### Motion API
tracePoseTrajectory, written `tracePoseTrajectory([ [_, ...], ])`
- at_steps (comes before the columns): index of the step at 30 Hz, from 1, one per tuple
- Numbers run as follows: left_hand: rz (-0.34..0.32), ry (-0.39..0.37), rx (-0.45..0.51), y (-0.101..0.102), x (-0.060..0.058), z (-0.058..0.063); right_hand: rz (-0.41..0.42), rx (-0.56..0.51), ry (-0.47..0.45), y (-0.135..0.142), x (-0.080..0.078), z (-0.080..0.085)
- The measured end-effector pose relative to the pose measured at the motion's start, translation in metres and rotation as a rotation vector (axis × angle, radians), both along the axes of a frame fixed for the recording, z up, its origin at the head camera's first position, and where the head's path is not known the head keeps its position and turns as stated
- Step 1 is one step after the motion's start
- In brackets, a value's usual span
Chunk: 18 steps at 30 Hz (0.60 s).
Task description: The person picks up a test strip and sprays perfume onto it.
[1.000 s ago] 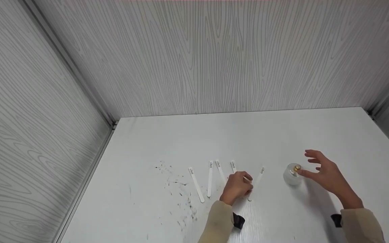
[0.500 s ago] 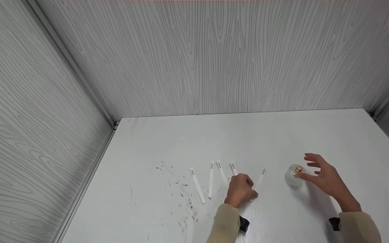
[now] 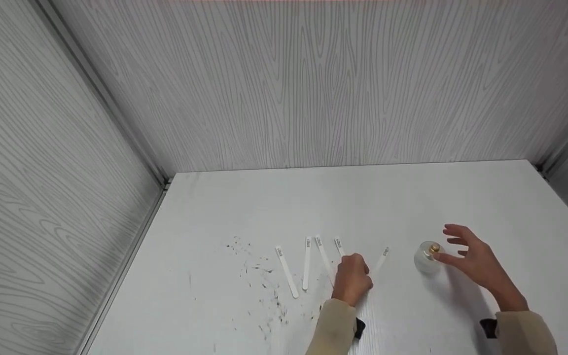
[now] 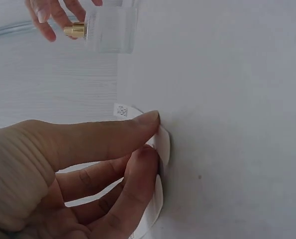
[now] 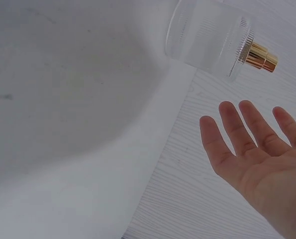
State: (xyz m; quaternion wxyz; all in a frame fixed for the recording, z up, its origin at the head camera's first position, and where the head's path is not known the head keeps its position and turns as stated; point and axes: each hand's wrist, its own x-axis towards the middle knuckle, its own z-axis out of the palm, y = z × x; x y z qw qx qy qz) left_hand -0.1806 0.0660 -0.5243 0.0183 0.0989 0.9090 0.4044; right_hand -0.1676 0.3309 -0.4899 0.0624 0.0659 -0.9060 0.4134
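Observation:
My left hand is low over the table, with thumb and index finger bent around the rounded lower end of the rightmost white perfume test strip. In the left wrist view that strip end shows between thumb and fingertip, and the rounded end of a second strip lies under the other fingers. Beside a clear glass perfume bottle, my right hand hangs with fingers spread. The bottle has a gold spray top. In the right wrist view, a gap separates the fingertips from the bottle.
More white strips lie fanned out left of my left hand, with printed marks at their far ends. Dark specks and scuffs mark the white table. Wood-grain panels wall the back and sides.
My left hand has shifted slightly right and nearer me, from the neighbouring strip onto the rightmost strip's lower end, now covered. My right hand stays almost still by the bottle.

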Motion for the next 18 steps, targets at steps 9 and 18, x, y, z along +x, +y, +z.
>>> tracePoseTrajectory([
  [9, 0.015, 0.025, 0.024, -0.0021, 0.0002, 0.0007, -0.009, -0.019, -0.027, -0.0014, 0.0001, -0.0028],
  [18, 0.013, -0.067, 0.082, -0.0059, -0.0021, -0.0018, -0.013, -0.034, -0.047, -0.0006, -0.0019, -0.0058],
])
